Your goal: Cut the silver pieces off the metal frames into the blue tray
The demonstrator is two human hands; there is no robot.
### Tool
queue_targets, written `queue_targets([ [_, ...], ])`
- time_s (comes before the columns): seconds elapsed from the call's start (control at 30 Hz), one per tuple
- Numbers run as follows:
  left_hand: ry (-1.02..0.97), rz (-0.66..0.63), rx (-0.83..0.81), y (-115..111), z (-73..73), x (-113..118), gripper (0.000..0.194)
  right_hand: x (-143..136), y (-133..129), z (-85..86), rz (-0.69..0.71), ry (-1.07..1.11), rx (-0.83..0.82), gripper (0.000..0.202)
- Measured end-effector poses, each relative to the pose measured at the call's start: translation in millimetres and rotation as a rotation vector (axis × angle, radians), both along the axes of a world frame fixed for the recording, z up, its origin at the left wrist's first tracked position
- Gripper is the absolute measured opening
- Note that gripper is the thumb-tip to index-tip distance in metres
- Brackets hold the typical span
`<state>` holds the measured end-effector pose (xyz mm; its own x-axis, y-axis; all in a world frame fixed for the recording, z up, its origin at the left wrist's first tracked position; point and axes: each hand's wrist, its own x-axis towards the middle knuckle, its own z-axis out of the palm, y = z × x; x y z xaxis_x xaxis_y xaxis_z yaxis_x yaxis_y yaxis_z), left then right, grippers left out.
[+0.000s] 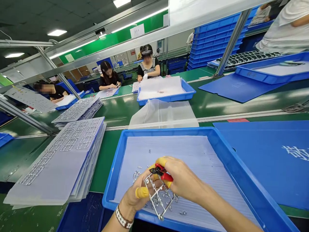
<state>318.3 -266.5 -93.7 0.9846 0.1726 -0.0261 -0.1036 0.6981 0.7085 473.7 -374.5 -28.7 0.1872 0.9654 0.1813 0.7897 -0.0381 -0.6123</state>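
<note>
My left hand, with yellow finger covers and a bracelet at the wrist, grips a silvery frame of small parts, a sprue. It is held tilted above a blue tray. In my right hand, also wearing yellow finger covers, are red-handled nippers. Their dark jaws are at the upper end of the sprue; I cannot tell whether they touch it. Small loose silvery pieces lie on the white sheet lining the tray, partly hidden by my hands.
Stacked sheets with more sprues stand at the left. A blue board lies at the right. Beyond a metal rail is another blue tray. Several people sit across the green bench, and blue crates are stacked behind.
</note>
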Motion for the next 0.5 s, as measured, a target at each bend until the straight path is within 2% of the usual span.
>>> queue_targets([
  [0.1,0.025,0.056,0.054,5.4,-0.7,-7.6,0.091,0.1,-7.4,-5.7,-0.111,-0.023,0.032,0.023],
  [0.2,0.07,0.096,0.096,10.6,-2.9,-14.5,0.092,-3.6,-12.6,-12.2,-0.194,-0.141,-0.139,0.018],
  [0.3,0.105,0.122,0.113,13.0,-9.6,-17.9,0.093,-11.6,-12.3,-18.0,-0.165,-0.255,-0.277,0.014],
  [0.5,0.148,0.143,0.117,12.0,-18.2,-18.4,0.098,-19.8,-6.0,-16.5,-0.169,-0.293,-0.316,0.014],
])
